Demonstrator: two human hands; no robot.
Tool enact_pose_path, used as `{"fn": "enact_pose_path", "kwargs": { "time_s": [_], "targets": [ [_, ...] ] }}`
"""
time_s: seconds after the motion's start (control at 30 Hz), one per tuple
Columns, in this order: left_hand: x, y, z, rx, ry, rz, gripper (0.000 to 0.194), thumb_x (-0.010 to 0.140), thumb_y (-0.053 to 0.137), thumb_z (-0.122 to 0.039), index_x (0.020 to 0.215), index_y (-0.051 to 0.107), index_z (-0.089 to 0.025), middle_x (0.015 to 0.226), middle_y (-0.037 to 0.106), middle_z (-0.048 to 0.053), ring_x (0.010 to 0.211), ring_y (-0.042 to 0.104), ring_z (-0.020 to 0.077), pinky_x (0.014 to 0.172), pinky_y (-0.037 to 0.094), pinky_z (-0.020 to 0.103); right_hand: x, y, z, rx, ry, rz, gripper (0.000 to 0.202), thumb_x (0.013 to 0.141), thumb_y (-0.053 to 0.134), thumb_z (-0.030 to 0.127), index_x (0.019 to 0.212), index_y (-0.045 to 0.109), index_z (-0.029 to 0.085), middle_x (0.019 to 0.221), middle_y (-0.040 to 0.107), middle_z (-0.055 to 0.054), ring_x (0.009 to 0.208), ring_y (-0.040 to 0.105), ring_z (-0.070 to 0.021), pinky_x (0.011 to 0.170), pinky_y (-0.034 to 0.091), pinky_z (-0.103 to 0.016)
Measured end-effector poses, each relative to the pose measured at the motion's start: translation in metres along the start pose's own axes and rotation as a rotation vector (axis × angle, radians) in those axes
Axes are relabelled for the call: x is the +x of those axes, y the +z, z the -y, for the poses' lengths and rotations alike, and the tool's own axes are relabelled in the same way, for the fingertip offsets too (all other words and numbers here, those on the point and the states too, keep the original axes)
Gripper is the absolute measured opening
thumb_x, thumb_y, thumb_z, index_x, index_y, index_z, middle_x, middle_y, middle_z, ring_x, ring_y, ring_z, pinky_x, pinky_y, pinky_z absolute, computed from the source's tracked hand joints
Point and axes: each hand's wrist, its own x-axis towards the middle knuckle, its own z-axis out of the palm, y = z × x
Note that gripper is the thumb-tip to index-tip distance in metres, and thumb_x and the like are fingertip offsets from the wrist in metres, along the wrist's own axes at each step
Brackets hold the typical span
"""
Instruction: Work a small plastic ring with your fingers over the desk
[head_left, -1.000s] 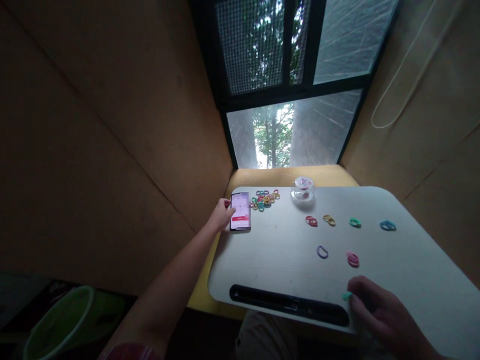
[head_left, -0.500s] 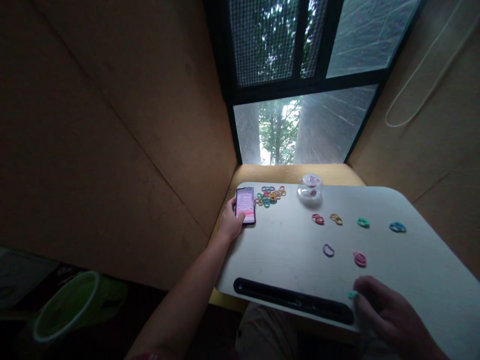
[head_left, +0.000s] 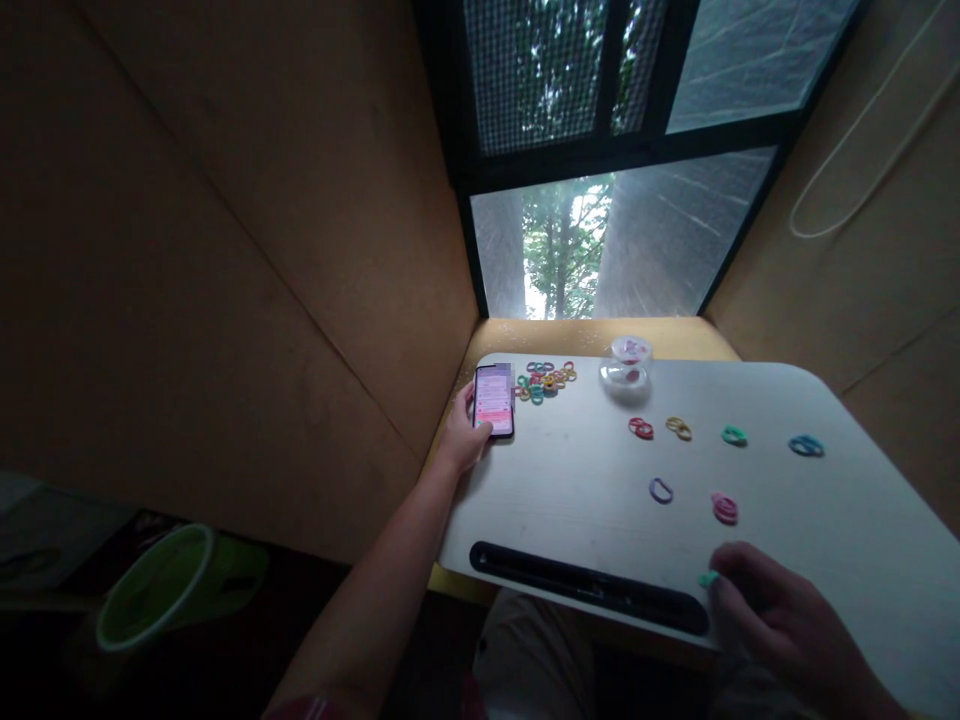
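Note:
My left hand point(head_left: 466, 436) is closed around the lower left side of a smartphone point(head_left: 493, 400), its thumb over the lit screen. At the table's near right, my right hand point(head_left: 765, 610) pinches a small green hair tie point(head_left: 707, 579), most of it hidden by the fingers. Just beyond that hand lies a pink bunch of hair ties point(head_left: 725, 508), with a single purple hair tie point(head_left: 661, 490) to its left. Farther back sit red hair ties point(head_left: 641, 428), yellow hair ties point(head_left: 679, 428), green hair ties point(head_left: 734, 436) and blue hair ties point(head_left: 806, 445).
A mixed pile of hair ties point(head_left: 546, 382) is right of the phone. Behind the groups stands a clear plastic container point(head_left: 626, 375). A black slot point(head_left: 585, 588) runs along the front of the white table point(head_left: 555, 490). A green bin point(head_left: 180, 590) is on the floor at left.
The camera view has shifted slightly, so the table appears a little higher. Both hands keep their holds, on the phone and the green hair tie.

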Motion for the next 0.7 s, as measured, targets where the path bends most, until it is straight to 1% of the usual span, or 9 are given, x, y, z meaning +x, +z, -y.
{"fn": "enact_pose_path", "kwargs": {
  "time_s": [0.13, 0.2, 0.3, 0.37, 0.5, 0.63, 0.7],
  "targets": [
    [-0.001, -0.001, 0.004, -0.014, 0.035, 0.027, 0.085, 0.064, 0.063, -0.009, 0.144, 0.036, -0.015, 0.146, 0.046, 0.015, 0.134, 0.044, 0.029, 0.116, 0.034, 0.042, -0.001, 0.0, -0.002, 0.002, -0.007, -0.001, 0.02, 0.084, 0.053, 0.04, 0.075, 0.054, 0.023, 0.055, 0.051, 0.002, 0.049, 0.047, -0.0132, 0.047, 0.041, -0.024],
    [0.0, 0.0, 0.007, -0.07, 0.053, 0.041, 0.085, 0.064, 0.062, -0.008, 0.144, 0.035, -0.015, 0.147, 0.044, 0.016, 0.135, 0.043, 0.029, 0.115, 0.035, 0.043, 0.0, 0.0, -0.003, 0.003, -0.008, 0.003, 0.02, 0.084, 0.053, 0.04, 0.076, 0.055, 0.023, 0.056, 0.051, 0.002, 0.05, 0.048, -0.0134, 0.048, 0.041, -0.024],
    [0.002, 0.002, 0.013, -0.182, 0.054, 0.033, 0.08, 0.067, 0.056, -0.006, 0.143, 0.035, -0.014, 0.148, 0.043, 0.016, 0.136, 0.042, 0.0271, 0.114, 0.037, 0.041, 0.0, -0.002, -0.007, -0.007, -0.01, 0.016, 0.018, 0.082, 0.056, 0.04, 0.076, 0.056, 0.023, 0.056, 0.053, 0.002, 0.049, 0.049, -0.0137, 0.047, 0.042, -0.024],
    [0.004, 0.003, 0.017, -0.212, 0.032, 0.018, 0.075, 0.069, 0.051, -0.004, 0.142, 0.037, -0.014, 0.147, 0.044, 0.015, 0.136, 0.042, 0.0252, 0.113, 0.038, 0.04, 0.001, -0.003, -0.008, -0.017, -0.012, 0.031, 0.017, 0.08, 0.057, 0.039, 0.076, 0.057, 0.023, 0.057, 0.055, 0.001, 0.05, 0.051, -0.0142, 0.047, 0.042, -0.024],
    [0.005, 0.004, 0.02, -0.167, 0.025, 0.013, 0.07, 0.072, 0.051, -0.006, 0.141, 0.04, -0.015, 0.146, 0.046, 0.014, 0.136, 0.043, 0.0241, 0.114, 0.037, 0.039, 0.001, -0.004, -0.003, -0.046, -0.017, 0.029, 0.017, 0.082, 0.055, 0.038, 0.075, 0.057, 0.023, 0.059, 0.056, 0.001, 0.052, 0.052, -0.0146, 0.05, 0.044, -0.025],
    [0.004, 0.002, 0.017, -0.068, 0.042, 0.009, 0.07, 0.074, 0.061, -0.013, 0.141, 0.041, -0.015, 0.144, 0.047, 0.014, 0.133, 0.046, 0.0261, 0.114, 0.036, 0.041, 0.001, -0.005, 0.001, -0.067, -0.021, 0.003, 0.019, 0.084, 0.051, 0.038, 0.074, 0.057, 0.023, 0.059, 0.055, 0.001, 0.051, 0.051, -0.0139, 0.051, 0.043, -0.025],
    [0.003, 0.001, 0.014, -0.017, 0.057, 0.008, 0.071, 0.074, 0.064, -0.015, 0.141, 0.041, -0.016, 0.143, 0.048, 0.014, 0.131, 0.048, 0.0263, 0.115, 0.036, 0.041, 0.002, -0.006, -0.001, -0.072, -0.031, 0.025, 0.017, 0.082, 0.053, 0.038, 0.074, 0.057, 0.023, 0.059, 0.056, 0.001, 0.051, 0.052, -0.0139, 0.05, 0.043, -0.024]
  ]
}}
